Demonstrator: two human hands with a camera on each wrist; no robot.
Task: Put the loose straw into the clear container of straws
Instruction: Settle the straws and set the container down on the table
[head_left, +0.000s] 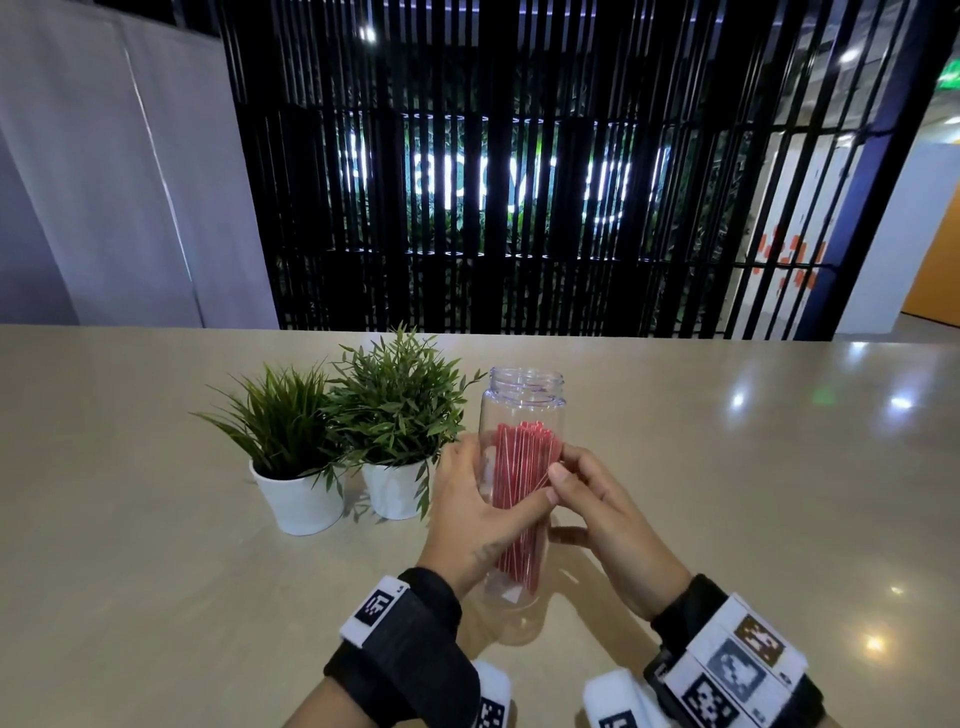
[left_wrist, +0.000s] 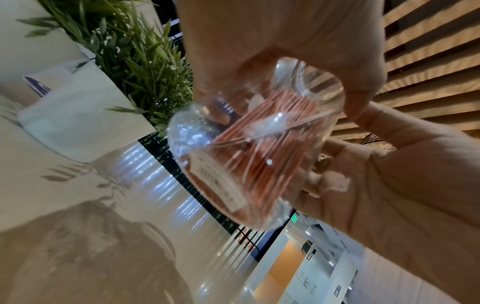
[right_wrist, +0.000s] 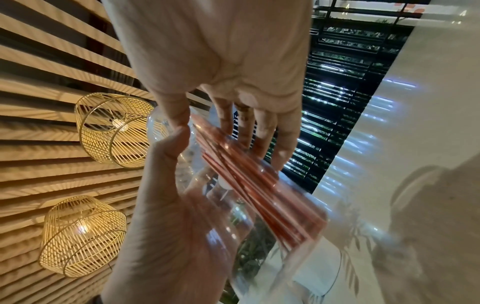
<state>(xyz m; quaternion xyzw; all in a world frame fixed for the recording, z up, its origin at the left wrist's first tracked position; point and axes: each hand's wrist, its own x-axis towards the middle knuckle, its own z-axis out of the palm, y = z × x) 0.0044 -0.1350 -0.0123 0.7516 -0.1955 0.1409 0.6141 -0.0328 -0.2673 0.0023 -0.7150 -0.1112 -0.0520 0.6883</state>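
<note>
The room is dim, lit from above, and the glossy beige tabletop throws back small round glints of ceiling lamps, while white lit letters glow through the black slatted screen and bend at the wide-angle edges. In the wrist views the clear plastic jar of red straws is smeared with motion blur and glare, and two woven wire lampshades shine warm yellow. Soft leaf shadows fall beside the white plant pots.
</note>
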